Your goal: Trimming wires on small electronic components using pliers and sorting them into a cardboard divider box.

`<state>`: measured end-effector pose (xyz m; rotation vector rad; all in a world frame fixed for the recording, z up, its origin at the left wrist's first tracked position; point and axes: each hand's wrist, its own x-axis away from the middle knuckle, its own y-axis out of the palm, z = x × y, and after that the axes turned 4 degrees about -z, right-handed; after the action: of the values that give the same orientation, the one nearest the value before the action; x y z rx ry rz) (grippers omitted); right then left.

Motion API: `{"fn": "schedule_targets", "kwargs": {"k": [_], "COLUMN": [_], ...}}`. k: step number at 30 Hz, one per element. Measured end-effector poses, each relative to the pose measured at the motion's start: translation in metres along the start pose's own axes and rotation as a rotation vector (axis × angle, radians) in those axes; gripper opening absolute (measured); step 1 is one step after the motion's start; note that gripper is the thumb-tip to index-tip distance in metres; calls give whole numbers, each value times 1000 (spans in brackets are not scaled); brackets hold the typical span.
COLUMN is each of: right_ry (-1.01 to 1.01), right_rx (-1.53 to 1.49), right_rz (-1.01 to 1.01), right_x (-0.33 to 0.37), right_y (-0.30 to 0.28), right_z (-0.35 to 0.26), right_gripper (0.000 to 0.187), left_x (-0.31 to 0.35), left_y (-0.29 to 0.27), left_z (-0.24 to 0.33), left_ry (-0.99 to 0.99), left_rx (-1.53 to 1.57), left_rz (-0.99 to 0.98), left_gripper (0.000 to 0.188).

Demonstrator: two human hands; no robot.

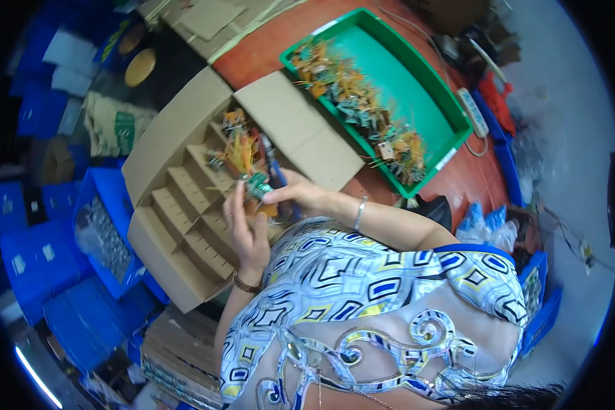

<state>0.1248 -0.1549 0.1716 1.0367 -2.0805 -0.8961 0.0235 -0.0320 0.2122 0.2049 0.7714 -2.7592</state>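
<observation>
Flat green circuit board (258,186) sits between the fingertips of the left hand (249,239) and the thumb of the right hand (297,192), both nearly closed on it; the right apparently also holds a long blue-handled tool (277,174). A loose pinch could drop it into the brown cardboard divided box (171,140) left of the grip. Its long axis seems to slant toward the right thumb; facing unclear.

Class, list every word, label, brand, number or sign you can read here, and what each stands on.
Beige sack: pale marks on a green patch, too blurred to read.
Green tray: white labels, nothing legible.
Blue boxes: pale labels, too small to read.
No text can be quoted.
</observation>
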Motion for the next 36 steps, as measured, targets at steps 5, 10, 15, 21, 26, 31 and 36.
{"fn": "schedule_targets", "kwargs": {"k": [5,10,15,21,26,31,36], "right_ry": [-28,-242,-409,-120,154,7,138], "right_rx": [-263,-272,91,1207,1517,1271,1637], "right_rz": [-148,128,459,1119,1191,909,980], "right_x": [16,63,152,167,135,166,136], "right_y": [-15,-58,-99,-175,-155,-167,-55], "right_z": [-15,-44,-112,-97,-82,-106,-141], "right_gripper": [50,63,68,63,60,46,41], "left_x": [-9,-48,-52,-22,-41,-80,-98], "left_y": [7,31,28,27,-22,-30,-29], "left_z": [8,22,4,-122,-161,-173,-194], "left_ry": [85,158,80,-332,-321,-65,25], "left_rx": [-99,355,305,331,-240,-791,-1008], "left_rz": [-69,-287,-420,-164,136,-60,-210], "left_gripper": [60,73,53,33,39,57,60]}}
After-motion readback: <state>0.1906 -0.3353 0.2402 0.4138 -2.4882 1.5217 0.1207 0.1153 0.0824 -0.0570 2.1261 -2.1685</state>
